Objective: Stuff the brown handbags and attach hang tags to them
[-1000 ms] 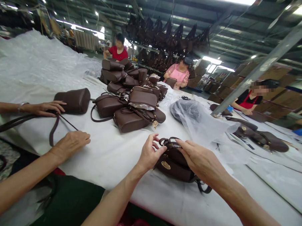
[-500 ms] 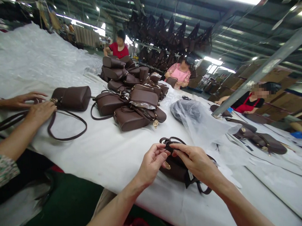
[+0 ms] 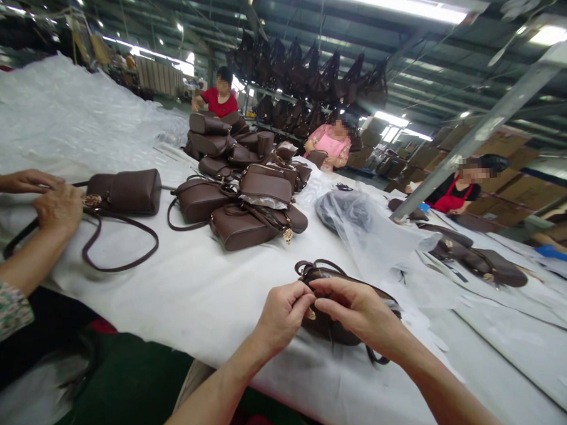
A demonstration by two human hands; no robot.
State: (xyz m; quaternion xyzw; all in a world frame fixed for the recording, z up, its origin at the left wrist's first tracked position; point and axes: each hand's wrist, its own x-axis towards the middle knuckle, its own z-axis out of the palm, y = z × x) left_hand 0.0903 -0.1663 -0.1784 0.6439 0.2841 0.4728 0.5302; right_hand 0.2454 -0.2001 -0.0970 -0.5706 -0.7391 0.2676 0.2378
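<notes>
A small brown bag [image 3: 337, 298] lies on the white table [image 3: 212, 291] near its front edge, its looped handle [image 3: 316, 265] rising at the far side and a dark strap [image 3: 377, 357] curling out below toward the person. Both hands meet right over the bag's near face. The left hand [image 3: 283, 313] is curled, fingertips pinched together on the bag beside a small gold fitting [image 3: 310, 314]; the right hand [image 3: 360, 312] is likewise closed in a pinch on the same spot, thumb and forefinger meeting those of the left, and it covers most of the bag's right half. What exactly the fingertips grip is too small to tell. Just beyond the bag, to the right, lies a crumpled clear plastic bag [image 3: 363, 224] with something dark inside. Farther back, centre, stands a pile of bags [image 3: 245, 195] of the same brown, stacked several high, with a gold charm [image 3: 288, 235] hanging from the nearest. At the left a co-worker's hands [image 3: 52, 200] rest on another brown bag [image 3: 125, 191], whose long strap [image 3: 120, 244] loops over the table toward the front edge. To the right, well apart, more brown bags [image 3: 478, 260] lie flat on the sheet. A slanted metal post [image 3: 477, 135] rises from the table beyond them. Other people sit at the far side of the table, and dark bags hang from a rack [image 3: 305, 67] overhead.
</notes>
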